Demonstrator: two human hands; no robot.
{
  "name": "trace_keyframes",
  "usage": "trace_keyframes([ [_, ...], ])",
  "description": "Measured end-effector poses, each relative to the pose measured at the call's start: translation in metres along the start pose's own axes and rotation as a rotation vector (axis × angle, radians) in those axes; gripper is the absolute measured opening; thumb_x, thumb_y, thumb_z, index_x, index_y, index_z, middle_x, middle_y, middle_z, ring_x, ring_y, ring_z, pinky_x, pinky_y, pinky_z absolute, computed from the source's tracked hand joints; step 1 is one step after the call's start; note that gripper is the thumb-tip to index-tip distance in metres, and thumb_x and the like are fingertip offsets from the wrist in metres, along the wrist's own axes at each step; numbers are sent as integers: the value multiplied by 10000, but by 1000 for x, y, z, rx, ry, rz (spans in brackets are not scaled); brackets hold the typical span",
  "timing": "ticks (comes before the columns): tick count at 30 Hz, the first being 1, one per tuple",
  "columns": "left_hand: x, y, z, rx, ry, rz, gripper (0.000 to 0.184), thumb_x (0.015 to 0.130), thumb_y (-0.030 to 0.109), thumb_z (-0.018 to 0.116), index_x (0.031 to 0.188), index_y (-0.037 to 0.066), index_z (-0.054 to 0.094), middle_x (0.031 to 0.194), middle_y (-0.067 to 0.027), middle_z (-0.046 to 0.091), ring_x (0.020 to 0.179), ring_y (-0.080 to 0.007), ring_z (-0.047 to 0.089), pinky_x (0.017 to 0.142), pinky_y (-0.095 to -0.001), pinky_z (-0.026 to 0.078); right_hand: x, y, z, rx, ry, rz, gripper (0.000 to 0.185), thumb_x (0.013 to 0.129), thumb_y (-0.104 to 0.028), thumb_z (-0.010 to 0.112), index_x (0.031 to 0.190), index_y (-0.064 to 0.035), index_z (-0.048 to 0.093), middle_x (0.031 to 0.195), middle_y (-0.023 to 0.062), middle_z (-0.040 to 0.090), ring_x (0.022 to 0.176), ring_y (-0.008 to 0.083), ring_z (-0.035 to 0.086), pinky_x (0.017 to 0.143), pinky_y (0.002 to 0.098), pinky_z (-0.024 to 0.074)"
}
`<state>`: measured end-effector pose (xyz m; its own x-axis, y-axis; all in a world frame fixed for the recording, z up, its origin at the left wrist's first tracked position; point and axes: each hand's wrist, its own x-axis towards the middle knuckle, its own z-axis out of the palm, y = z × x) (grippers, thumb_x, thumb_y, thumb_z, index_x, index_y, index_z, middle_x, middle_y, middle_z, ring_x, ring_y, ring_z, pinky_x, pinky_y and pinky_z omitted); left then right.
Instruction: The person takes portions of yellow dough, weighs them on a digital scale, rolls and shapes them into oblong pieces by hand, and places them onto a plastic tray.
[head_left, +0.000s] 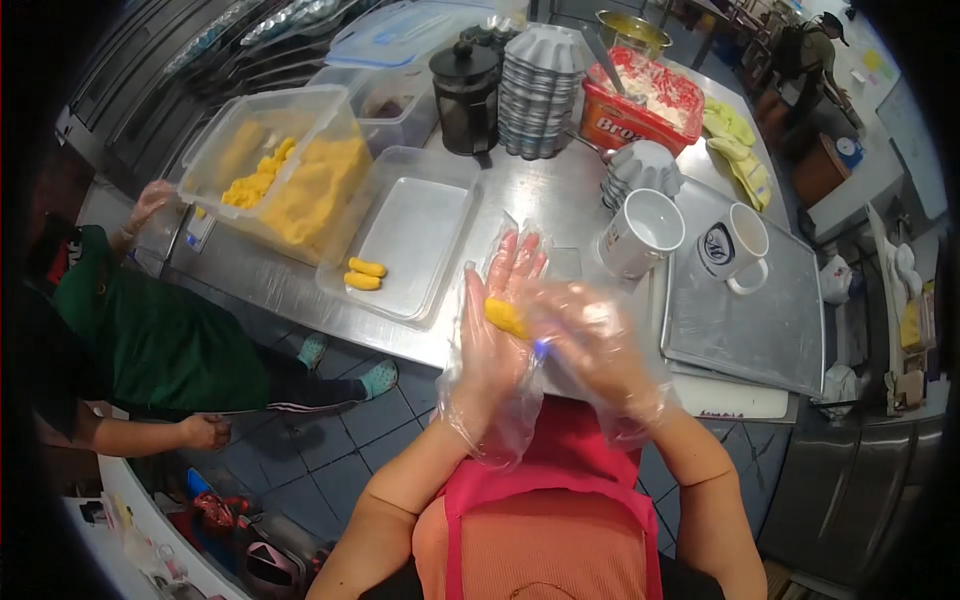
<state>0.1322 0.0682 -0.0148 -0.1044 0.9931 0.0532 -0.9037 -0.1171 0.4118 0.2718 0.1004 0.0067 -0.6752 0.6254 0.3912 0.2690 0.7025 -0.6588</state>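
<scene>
My left hand (485,355), in a clear plastic glove, is turned palm up with its fingers stretched out. It holds a small piece of yellow dough (506,317) on the palm. My right hand (600,345), gloved likewise, is over the edge of that palm beside the dough. Motion smears its fingers. To the left, a shallow clear plastic container (405,235) has two short yellow dough rolls (365,274) near its front left corner. Behind it, a bigger clear bin (225,130) contains a mass of yellow dough (318,185).
Two white mugs, one (642,235) beside a metal tray (735,330) and one (733,248) on it, stand right of my hands. Fluted metal molds (540,95), a French press (465,95) and a red tub (625,125) are farther back. A person in a green apron (160,330) stands at left.
</scene>
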Motion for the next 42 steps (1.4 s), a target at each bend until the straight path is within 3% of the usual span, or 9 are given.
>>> trace_keyframes([
  [6,-4,-7,-2,226,24,-12,677,922,560,161,1423,105,158,1451,-120,218,1339,-272,180,1093,-397,158,15,-15,18,167,91,29,294,773,-146,645,1046,-42,622,1006,126,610,930,286,575,791,371,459],
  [9,-5,-3,-2,227,39,26,692,910,583,151,1422,119,170,1445,-111,233,1342,-263,174,1096,-405,131,19,-10,9,-80,154,-84,277,747,-102,657,1012,-30,626,928,155,598,869,296,574,746,355,463],
  [12,-3,16,-8,265,118,149,664,919,565,197,1397,106,236,1420,-110,272,1319,-237,215,1084,-394,163,29,4,-6,-162,184,52,266,728,-74,661,987,-25,627,867,160,582,838,302,570,731,352,464],
  [17,-11,44,-17,270,171,246,617,923,547,254,1369,123,299,1400,-82,308,1306,-215,241,1070,-377,194,23,38,12,-226,-55,37,308,738,-134,668,1039,-77,632,1017,126,579,907,279,555,805,363,439],
  [20,-13,53,-18,250,218,232,649,922,546,222,1392,99,244,1427,-106,259,1333,-238,188,1089,-408,108,25,32,-7,-343,125,-165,277,700,-95,690,975,-82,654,918,124,593,905,282,556,786,366,454],
  [21,-15,55,-19,245,225,239,630,928,531,236,1383,96,264,1416,-105,278,1322,-233,213,1079,-396,145,21,40,-5,-397,264,-91,230,713,-60,677,943,-72,664,902,117,596,870,266,567,772,360,460],
  [24,-17,58,-19,270,233,252,581,944,483,259,1364,85,304,1392,-106,318,1297,-225,269,1059,-373,219,23,11,-40,-72,206,228,212,720,-19,662,927,-62,669,879,117,598,826,255,573,761,345,463],
  [31,-18,58,-21,345,233,237,539,959,413,245,1358,56,310,1371,-135,343,1281,-238,303,1054,-382,234,15,28,-25,-194,154,142,183,724,-33,654,904,-63,671,840,97,612,782,253,581,679,341,461],
  [42,-35,72,-22,292,433,342,519,961,399,306,1247,-20,416,1202,-142,477,1153,-260,437,985,-403,346,32,20,-4,-307,-63,-3,210,755,-81,638,964,-64,646,905,123,602,841,297,567,746,361,454],
])
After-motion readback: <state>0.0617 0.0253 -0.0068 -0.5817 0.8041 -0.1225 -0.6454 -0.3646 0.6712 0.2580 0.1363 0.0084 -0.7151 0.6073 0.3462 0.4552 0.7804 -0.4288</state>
